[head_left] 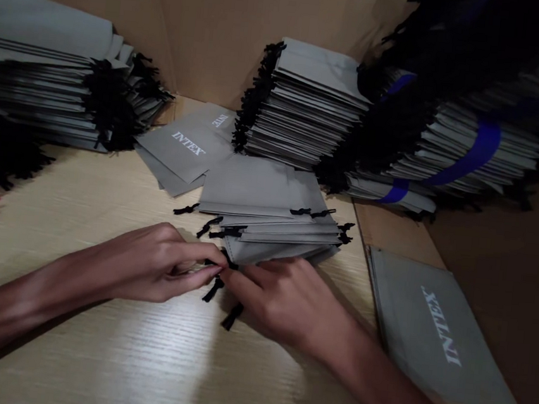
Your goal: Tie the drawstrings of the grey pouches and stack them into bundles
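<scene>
My left hand (168, 265) pinches a black drawstring (213, 289) at the corner of a grey drawstring pouch (265, 251). Meeting it at the same corner, my right hand (279, 295) has its fingers curled, thumb and forefinger closed on the cord too. The knotted cord ends dangle below the fingertips. Just beyond my hands lies a loose pile of grey pouches (261, 185), with black cord ends poking out on both sides. My right fingers cover part of the nearest pouch.
A tall stack of pouches (306, 116) stands behind the pile, and another stack (37, 84) at far left. Bundles tied with blue bands (474, 155) fill the right. Printed pouches (433, 326) lie at front right. Cardboard walls (269, 11) enclose the wooden tabletop (140, 355).
</scene>
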Tool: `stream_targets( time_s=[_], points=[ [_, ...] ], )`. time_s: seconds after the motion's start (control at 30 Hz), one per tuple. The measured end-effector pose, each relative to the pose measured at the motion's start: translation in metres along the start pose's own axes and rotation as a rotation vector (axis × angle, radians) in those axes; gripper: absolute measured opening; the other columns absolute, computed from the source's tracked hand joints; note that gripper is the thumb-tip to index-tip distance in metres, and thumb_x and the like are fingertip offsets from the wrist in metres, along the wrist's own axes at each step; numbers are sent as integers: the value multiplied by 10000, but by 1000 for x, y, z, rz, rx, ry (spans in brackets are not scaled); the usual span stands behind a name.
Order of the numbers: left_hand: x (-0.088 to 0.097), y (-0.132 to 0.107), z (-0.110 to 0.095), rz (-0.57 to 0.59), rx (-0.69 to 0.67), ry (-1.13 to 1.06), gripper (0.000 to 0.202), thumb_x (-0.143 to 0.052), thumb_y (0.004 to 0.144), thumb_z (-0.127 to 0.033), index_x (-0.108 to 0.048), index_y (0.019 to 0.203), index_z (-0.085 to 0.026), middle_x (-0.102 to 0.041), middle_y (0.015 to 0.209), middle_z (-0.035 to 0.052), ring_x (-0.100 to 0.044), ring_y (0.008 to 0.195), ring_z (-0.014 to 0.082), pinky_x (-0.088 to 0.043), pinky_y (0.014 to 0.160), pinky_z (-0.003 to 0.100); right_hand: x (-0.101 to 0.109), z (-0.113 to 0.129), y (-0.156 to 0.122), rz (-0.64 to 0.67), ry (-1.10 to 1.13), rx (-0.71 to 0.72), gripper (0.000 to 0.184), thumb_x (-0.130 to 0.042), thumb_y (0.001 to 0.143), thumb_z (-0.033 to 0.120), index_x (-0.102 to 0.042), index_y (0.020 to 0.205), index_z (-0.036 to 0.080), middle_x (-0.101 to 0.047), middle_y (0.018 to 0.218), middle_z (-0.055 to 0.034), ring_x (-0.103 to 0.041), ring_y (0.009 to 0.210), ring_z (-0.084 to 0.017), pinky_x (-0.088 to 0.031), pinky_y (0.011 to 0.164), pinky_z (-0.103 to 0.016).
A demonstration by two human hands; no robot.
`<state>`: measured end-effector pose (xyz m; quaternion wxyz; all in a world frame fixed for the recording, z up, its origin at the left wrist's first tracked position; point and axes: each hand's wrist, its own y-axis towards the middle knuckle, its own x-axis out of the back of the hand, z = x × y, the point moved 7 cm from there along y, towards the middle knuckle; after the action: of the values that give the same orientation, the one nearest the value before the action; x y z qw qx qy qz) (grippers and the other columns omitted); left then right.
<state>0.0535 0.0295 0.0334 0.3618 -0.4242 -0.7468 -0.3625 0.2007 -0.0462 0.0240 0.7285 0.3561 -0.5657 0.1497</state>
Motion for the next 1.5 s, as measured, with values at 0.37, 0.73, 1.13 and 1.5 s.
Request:
stream_targets(
  time_s=[0.37,0.73,1.13,1.5],
  points=[
    [11,4,-3,5,-43,-62,215,-561,1105,-196,-771,1142,-218,-617,606,-90,-511,440,93,-386,509,243,-1,-20,-1,-3,315,-220,116,-675,1112,211,-747,1197,244,-848,921,33,-701,693,-151,-327,608,-322],
    [11,5,-6,-162,-70,73,107,-794,1026,-248,-770,1129,-235,-815,908,-4,-694,623,105,-486,569,222,-2,-31,-4,-94,592,-330,115,-657,1108,224,-764,1150,221,-794,865,32,-600,624,-110,-406,633,-255],
    [3,0,6,-223,6,-145,171,-785,1070,-207,-746,1236,-222,-784,1055,23,-670,700,87,-528,631,193,1,-34,-5,-117,624,-392,133,-712,1098,294,-800,1155,210,-715,741,58,-576,595,-99,-375,581,-240],
    [12,-4,-2,-362,-13,-43,160,-813,1016,-139,-796,1142,-237,-821,1064,18,-747,747,89,-510,548,162,-4,-35,-6,-119,555,-387,138,-606,1149,293,-710,1174,206,-628,706,66,-513,575,-124,-353,604,-265]
  ],
)
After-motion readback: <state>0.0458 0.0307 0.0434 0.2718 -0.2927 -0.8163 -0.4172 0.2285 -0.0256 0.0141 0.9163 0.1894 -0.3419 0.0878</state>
